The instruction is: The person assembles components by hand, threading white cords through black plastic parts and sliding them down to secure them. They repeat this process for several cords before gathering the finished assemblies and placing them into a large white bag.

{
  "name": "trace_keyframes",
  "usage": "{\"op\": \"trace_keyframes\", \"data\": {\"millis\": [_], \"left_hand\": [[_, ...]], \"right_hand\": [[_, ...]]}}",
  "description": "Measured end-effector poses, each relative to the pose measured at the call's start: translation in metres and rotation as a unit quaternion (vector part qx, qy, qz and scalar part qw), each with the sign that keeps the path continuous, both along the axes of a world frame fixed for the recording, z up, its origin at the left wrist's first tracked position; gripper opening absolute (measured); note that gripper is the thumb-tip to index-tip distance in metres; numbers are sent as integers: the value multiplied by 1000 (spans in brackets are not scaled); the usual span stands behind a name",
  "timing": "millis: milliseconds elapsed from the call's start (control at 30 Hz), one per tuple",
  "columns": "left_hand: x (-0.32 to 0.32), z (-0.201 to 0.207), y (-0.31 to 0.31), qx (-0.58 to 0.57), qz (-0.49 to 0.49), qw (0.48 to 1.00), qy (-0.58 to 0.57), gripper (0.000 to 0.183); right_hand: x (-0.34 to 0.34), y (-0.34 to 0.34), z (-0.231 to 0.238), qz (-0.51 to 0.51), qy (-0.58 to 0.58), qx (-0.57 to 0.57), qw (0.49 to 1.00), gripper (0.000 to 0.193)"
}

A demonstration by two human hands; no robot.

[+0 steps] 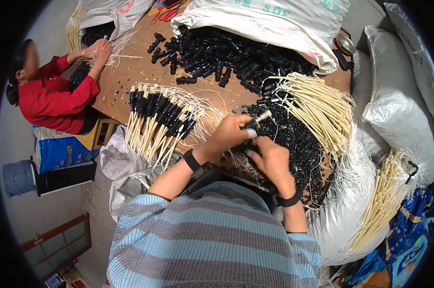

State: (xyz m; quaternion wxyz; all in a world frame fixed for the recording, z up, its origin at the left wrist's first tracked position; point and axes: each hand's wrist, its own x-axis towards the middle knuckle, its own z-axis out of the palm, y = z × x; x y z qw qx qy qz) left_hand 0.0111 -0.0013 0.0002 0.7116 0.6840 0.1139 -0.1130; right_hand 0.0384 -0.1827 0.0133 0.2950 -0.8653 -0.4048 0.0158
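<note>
My left hand [230, 132] is closed around a black plastic fitting [252, 124] with a pale tip that points up and to the right. Just below and to the right, my right hand [273, 161] has its fingers drawn together by the fitting's lower end; what they pinch is hidden. Beneath both hands spreads a heap of small black plastic pieces [293, 139]. To the left lies a row of finished-looking pale sticks with black fittings [166, 113] and white strings. A bundle of bare pale sticks [317, 108] rests right of the heap.
Many loose black fittings [226, 53] spill from a white woven sack [269, 24] at the back of the brown table [123, 72]. A person in red [58, 103] works at the far left. Stuffed sacks [394, 96] and another stick bundle [385, 206] crowd the right.
</note>
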Motion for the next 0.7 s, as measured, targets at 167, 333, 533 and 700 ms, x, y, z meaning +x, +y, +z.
{"op": "trace_keyframes", "data": {"millis": [167,333,533,700], "left_hand": [[-4,5,7,268,-41,958,-91,29],[-14,-10,6,366,-10,903,-226,35],[-14,-3,3,412,-38,883,-223,39],[-14,-8,-3,410,-72,877,-240,39]], "right_hand": [[-3,1,-5,-83,116,55,988,17],[0,-1,-8,-120,17,126,985,14],[2,-1,-7,-127,17,102,986,14],[-1,3,-8,-104,41,101,989,10]]}}
